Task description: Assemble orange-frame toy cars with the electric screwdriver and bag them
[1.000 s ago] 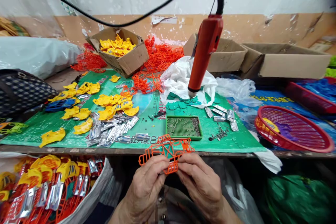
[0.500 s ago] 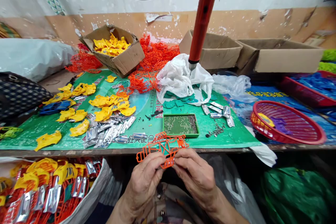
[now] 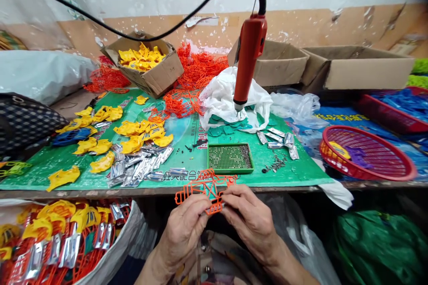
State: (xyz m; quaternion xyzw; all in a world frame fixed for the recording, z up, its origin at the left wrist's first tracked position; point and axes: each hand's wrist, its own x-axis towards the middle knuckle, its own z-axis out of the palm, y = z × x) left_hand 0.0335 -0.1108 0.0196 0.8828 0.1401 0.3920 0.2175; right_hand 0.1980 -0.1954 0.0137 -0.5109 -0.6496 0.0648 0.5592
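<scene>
At the lower centre of the frame, the left hand (image 3: 185, 229) and the right hand (image 3: 250, 222) are clamped, thumbs and fingers together, on an openwork orange plastic frame (image 3: 214, 208). The left hand pinches its near edge and the right hand its right end; whether the right fingers also hold a small part, I cannot tell. Just beyond it, right of centre, sits a shallow rectangular green plastic tray (image 3: 230, 171) holding small metal bits. Above the tray hangs a red cylindrical power screwdriver (image 3: 248, 60) on a black cable. Left of centre lie shiny silver strips (image 3: 142, 164) beside curved yellow plastic pieces (image 3: 132, 144). At the right edge rests a round red plastic basket (image 3: 406, 174).
</scene>
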